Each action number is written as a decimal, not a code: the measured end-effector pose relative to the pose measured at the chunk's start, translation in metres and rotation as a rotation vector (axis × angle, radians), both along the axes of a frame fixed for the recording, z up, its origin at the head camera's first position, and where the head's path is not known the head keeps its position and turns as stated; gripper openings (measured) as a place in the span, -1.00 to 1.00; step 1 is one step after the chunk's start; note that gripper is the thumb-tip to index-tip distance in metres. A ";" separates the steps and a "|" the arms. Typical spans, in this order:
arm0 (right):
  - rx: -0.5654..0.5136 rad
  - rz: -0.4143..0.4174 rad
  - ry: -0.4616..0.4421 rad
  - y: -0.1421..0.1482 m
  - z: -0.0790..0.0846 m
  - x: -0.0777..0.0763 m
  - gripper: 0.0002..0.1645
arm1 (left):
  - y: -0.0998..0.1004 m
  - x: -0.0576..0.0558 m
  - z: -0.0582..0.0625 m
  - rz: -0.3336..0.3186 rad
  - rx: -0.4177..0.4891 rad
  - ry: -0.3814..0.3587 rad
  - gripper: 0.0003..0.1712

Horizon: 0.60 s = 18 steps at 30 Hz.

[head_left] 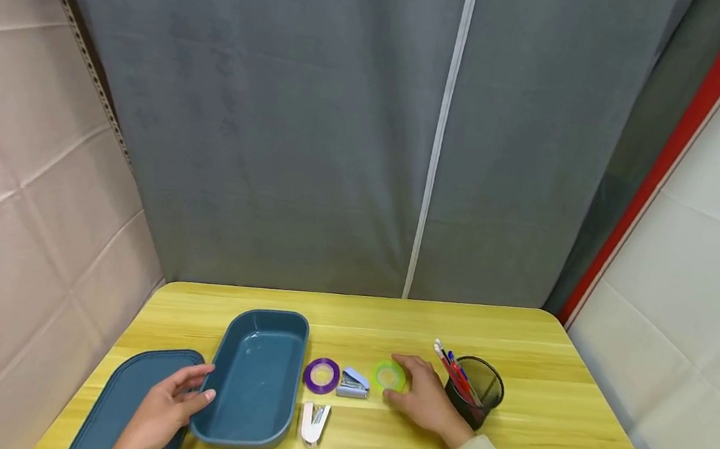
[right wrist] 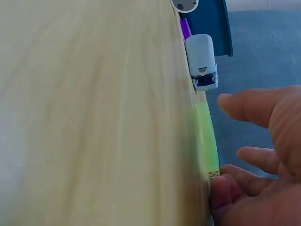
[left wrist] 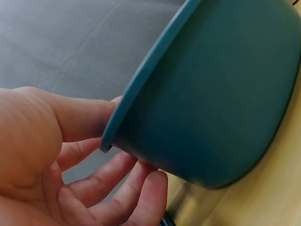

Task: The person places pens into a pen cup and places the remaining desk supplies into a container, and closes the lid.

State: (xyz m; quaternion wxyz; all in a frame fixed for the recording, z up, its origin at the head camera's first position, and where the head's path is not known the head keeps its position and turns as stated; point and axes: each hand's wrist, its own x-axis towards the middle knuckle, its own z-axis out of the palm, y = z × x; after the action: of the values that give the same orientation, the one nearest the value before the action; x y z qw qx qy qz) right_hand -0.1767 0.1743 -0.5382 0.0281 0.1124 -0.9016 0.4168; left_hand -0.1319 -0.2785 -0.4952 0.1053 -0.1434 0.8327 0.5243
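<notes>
My left hand (head_left: 161, 408) holds the near left rim of a deep blue-green plastic box (head_left: 252, 396), thumb over the rim and fingers under it outside, as the left wrist view shows. My right hand (head_left: 424, 398) reaches over a roll of green tape (head_left: 378, 375) lying flat. Its thumb and fingers are spread apart around the roll; in the right wrist view some fingertips are at the roll's edge and the thumb is apart from it. Left of the green tape are a small light-blue stapler (head_left: 352, 390) and a roll of purple tape (head_left: 307, 376).
A white stapler (head_left: 312, 428) lies in front of the purple tape. A black mesh pen cup (head_left: 474, 416) with several pens and pencils stands right of my right hand. The flat blue lid (head_left: 125, 394) lies left of the box. A grey curtain (head_left: 277, 135) hangs behind the table.
</notes>
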 end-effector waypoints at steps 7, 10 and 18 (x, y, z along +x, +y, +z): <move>0.019 -0.021 0.000 -0.001 -0.004 -0.006 -0.18 | 0.000 -0.001 -0.002 0.003 0.014 -0.011 -0.20; 0.029 -0.033 0.001 -0.002 -0.003 -0.006 -0.18 | 0.000 0.000 -0.002 0.006 0.013 -0.007 -0.20; 0.042 -0.035 0.005 -0.004 0.000 -0.003 -0.11 | 0.001 0.000 -0.002 0.019 0.014 -0.004 -0.21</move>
State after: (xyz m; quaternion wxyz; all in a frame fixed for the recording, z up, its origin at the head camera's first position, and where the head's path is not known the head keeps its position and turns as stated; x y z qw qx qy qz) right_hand -0.1800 0.1704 -0.5384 0.0351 0.0981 -0.9119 0.3970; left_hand -0.1320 -0.2778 -0.4974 0.1030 -0.1515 0.8276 0.5307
